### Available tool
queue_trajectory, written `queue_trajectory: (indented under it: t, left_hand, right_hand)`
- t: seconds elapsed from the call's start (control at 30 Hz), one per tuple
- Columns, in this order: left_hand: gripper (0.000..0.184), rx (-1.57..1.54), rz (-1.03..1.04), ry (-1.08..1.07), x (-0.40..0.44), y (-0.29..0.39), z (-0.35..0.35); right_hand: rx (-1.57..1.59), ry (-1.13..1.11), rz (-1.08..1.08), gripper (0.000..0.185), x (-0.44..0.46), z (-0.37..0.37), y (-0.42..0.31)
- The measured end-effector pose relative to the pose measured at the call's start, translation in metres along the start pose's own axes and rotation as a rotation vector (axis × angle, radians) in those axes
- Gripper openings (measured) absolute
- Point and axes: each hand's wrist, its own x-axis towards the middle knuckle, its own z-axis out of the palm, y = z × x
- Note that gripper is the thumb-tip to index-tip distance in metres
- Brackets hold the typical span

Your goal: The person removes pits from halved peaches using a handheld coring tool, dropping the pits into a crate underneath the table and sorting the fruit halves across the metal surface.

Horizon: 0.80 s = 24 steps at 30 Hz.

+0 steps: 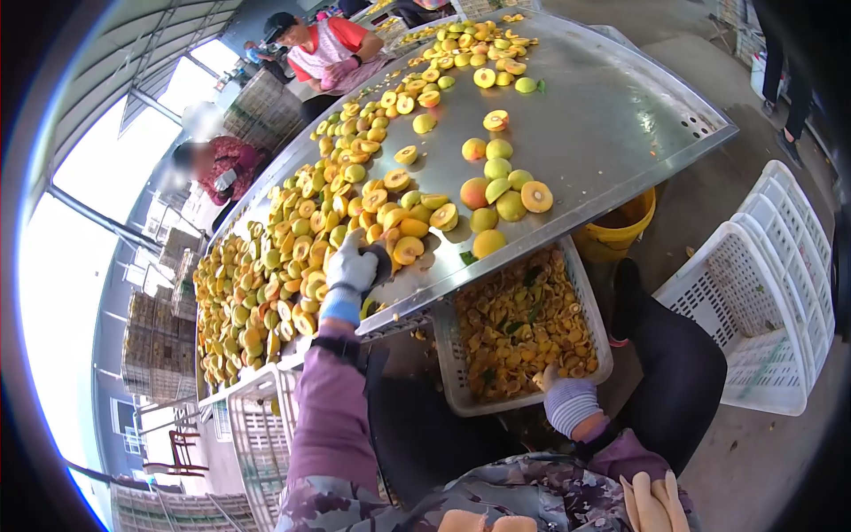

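Note:
My left hand (351, 269), in a white glove, rests at the near edge of a heap of halved yellow-green fruit (292, 239), like peaches or apricots. Its fingers curl against a dark rounded object (381, 264), partly hidden by the hand. Fruit halves (408, 250) lie just beyond it on the metal table (603, 115). Lower down, my right hand (572, 403), in a striped glove, hangs over the near rim of a white crate (459, 390) of fruit scraps (523, 328). Its fingers are drawn together at the scraps; what they hold is too small to make out.
The table's raised metal edge (567, 222) runs above the scrap crate. A yellow bucket (620, 232) stands under its right side, and nested white crates (753, 301) stand at right. Another white crate (261, 426) is at left. Two people work across the table.

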Motion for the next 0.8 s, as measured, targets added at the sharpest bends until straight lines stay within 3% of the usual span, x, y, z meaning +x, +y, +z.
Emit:
queue_trajectory:
  t: [0.1,0.17,0.2,0.23,0.27,0.3,0.37,0.4,0.47,0.53,0.63,0.7,0.77,0.8]
  left_hand:
    - [0.06,0.223,-0.067,0.027,0.04,0.008,0.046]
    - [0.05,0.171,-0.074,0.087,0.042,0.006,0.054]
    - [0.047,0.119,-0.078,0.144,0.04,0.001,0.053]
    - [0.039,-0.092,-0.05,0.213,0.028,0.004,0.044]
    - [0.032,-0.605,-0.092,0.146,0.011,0.008,0.038]
    - [0.03,-0.916,-0.163,0.052,0.01,-0.017,0.04]
    - [0.036,-1.584,-0.13,-0.187,-0.047,-0.001,0.037]
    - [0.036,-1.581,-0.148,-0.182,-0.073,0.008,0.035]
    - [0.044,-1.446,-0.253,-0.446,-0.119,0.015,0.041]
    - [0.051,-1.837,-0.346,-0.625,-0.15,0.026,0.062]
    - [0.059,-1.399,-0.11,-0.51,-0.194,0.048,0.077]
    - [0.059,-1.301,-0.019,-0.478,-0.21,0.053,0.082]
    - [0.057,-1.605,-0.1,-0.55,-0.219,0.053,0.084]
    - [0.057,-1.61,-0.098,-0.549,-0.222,0.055,0.084]
  right_hand:
    - [0.068,0.075,0.022,0.045,0.002,-0.009,-0.003]
    - [0.185,0.257,-0.004,0.037,0.005,-0.008,-0.01]
    - [0.191,0.242,0.001,0.037,0.002,-0.016,-0.015]
    - [0.287,0.306,-0.03,0.034,-0.003,-0.032,-0.019]
    - [0.384,0.37,-0.065,0.032,-0.004,-0.041,-0.022]
    - [0.392,0.359,-0.071,0.032,0.0,-0.039,-0.024]
    - [0.502,0.588,-0.2,0.033,0.003,-0.029,-0.029]
    - [0.506,0.571,-0.202,0.033,0.001,-0.032,-0.033]
    - [0.552,0.66,-0.295,0.03,-0.004,-0.044,-0.045]
    - [0.55,0.593,-0.267,0.029,-0.008,-0.044,-0.053]
    - [0.519,0.615,-0.289,0.029,-0.015,-0.046,-0.058]
    - [0.473,0.572,-0.271,0.03,-0.016,-0.042,-0.058]
    - [0.444,0.521,-0.251,0.031,-0.018,-0.041,-0.059]
    - [0.439,0.521,-0.252,0.031,-0.018,-0.039,-0.06]
